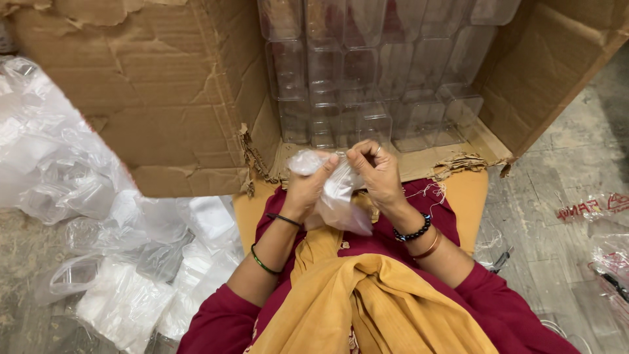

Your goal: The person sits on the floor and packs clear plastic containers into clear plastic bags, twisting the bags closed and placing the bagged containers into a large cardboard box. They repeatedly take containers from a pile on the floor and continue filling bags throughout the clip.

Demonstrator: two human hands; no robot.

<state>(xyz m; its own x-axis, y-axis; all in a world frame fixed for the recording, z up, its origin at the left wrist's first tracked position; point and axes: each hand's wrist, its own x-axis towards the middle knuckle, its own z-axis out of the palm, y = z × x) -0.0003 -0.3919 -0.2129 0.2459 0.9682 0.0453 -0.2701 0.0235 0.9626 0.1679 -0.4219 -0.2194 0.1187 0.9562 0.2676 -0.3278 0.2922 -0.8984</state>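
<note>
My left hand and my right hand are raised together over my lap, both pinching the top of a small clear plastic bag. The bag hangs down between my wrists, crumpled and translucent. Just beyond my hands sits a torn cardboard box with its front flap folded down. Inside it, several clear plastic boxes are stacked in rows. I cannot tell whether anything is inside the bag.
A heap of clear plastic bags and wrapping lies on the floor to my left. More plastic packets with red print lie on the concrete floor at the right. My lap is covered by maroon and mustard cloth.
</note>
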